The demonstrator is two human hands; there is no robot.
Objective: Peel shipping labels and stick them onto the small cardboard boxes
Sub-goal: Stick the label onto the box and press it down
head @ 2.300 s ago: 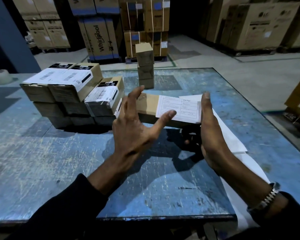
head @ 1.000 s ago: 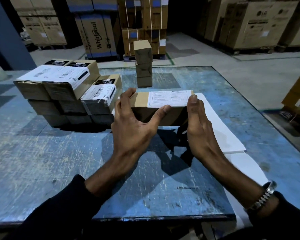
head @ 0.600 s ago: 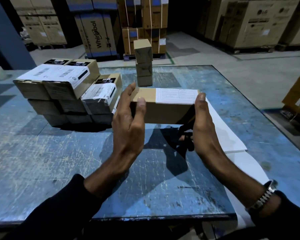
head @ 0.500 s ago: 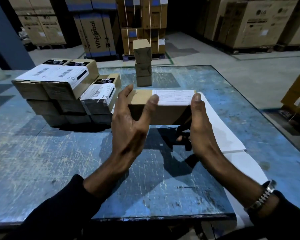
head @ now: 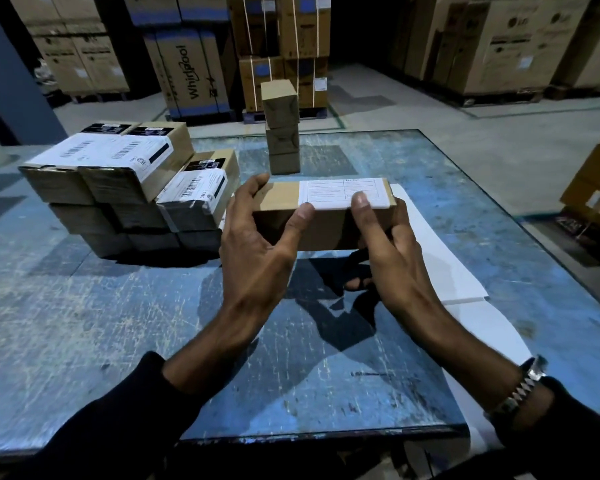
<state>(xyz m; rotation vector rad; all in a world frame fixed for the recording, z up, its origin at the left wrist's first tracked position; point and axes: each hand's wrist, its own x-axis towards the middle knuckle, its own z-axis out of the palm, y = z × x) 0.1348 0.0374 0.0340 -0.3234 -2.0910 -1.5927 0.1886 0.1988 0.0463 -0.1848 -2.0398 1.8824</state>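
Note:
A long brown cardboard box [head: 326, 230] is held just above the blue table, between both my hands. A white shipping label [head: 340, 192] lies on the right half of its top face. My left hand [head: 257, 251] grips the box's left end, its thumb on the label's near left corner. My right hand [head: 392, 258] holds the right part, its thumb pressing on the label's near edge. White label sheets [head: 444, 265] lie on the table under and to the right of the box.
A stack of labelled boxes [head: 125, 188] stands at the left of the worn blue table [head: 118, 323]. Three plain small boxes [head: 281, 126] are piled upright at the far middle. Large cartons fill the warehouse floor behind. The table's near edge is close to me.
Both hands closed on the box and lifted it off the table. The label, which overhung the right end, now lies flat on top. Both thumbs have come onto the label's near edge.

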